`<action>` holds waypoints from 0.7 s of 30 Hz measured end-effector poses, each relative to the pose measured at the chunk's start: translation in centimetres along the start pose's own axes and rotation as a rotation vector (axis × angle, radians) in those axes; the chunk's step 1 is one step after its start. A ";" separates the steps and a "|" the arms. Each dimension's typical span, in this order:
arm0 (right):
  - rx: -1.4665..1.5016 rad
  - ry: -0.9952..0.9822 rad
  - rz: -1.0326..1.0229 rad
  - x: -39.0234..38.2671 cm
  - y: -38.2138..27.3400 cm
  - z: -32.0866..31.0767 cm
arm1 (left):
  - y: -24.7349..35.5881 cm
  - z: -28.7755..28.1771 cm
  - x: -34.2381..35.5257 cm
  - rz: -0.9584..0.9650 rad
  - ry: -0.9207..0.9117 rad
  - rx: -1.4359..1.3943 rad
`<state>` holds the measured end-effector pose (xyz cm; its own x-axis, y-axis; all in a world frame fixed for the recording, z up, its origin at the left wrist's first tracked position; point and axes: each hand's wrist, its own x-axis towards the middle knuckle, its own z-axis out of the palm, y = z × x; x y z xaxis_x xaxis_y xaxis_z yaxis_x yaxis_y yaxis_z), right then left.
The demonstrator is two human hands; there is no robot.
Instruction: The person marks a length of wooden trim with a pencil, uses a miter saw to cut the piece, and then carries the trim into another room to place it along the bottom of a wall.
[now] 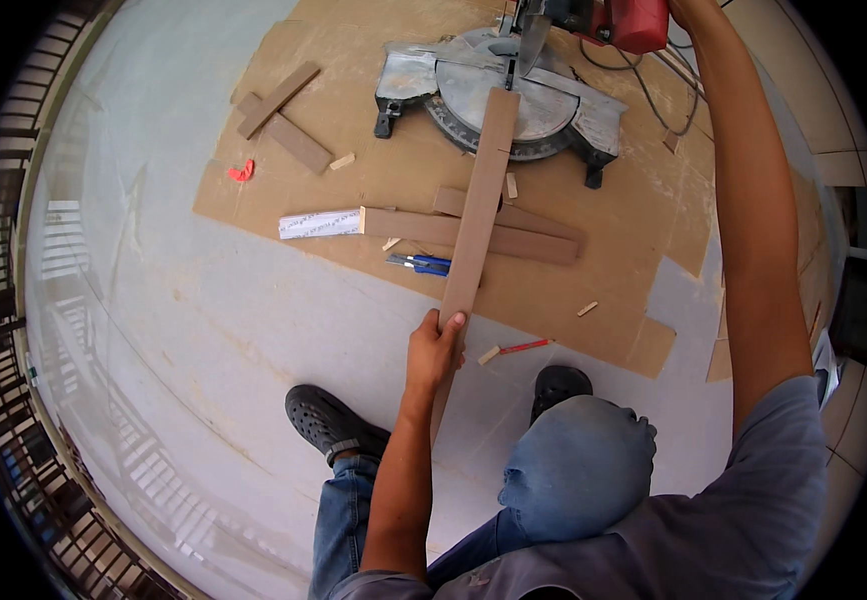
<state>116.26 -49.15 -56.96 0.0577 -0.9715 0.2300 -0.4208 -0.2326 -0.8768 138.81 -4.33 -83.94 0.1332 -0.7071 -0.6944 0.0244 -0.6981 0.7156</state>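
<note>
Grey shirt (693,540) and denim knee (580,460) come nearest. Leftmost, crossed offcuts (301,147) lie on cardboard (623,310), then a blue cutter (423,265). Left hand (436,345) — thumb above, fingers underneath — pinches the brown plank (483,205), whose long axis runs forward over loose boards (543,243) to the saw (553,110), its end near the blade. Right hand (688,8), farther from the plank, is at the red saw head (638,25) — cropped, so I cannot tell its grip.

Red scrap (241,171) on cardboard (633,270); dark railing (15,154) leftmost.
</note>
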 end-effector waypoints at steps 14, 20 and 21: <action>0.079 0.068 -0.019 -6.1 -0.5 2.4 | -0.4 -0.2 0.3 -0.045 -0.022 0.005; 0.075 -0.019 -0.083 -7.8 0.4 2.6 | -0.3 -0.2 0.3 -0.055 -0.005 0.010; 0.076 0.005 -0.085 -8.1 0.4 2.7 | -0.2 -0.2 0.3 -0.055 -0.002 0.015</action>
<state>118.10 -41.50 -60.36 0.0854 -0.9480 0.3067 -0.3445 -0.3169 -0.8837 139.04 -4.33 -84.27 0.1297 -0.6678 -0.7329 0.0163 -0.7376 0.6750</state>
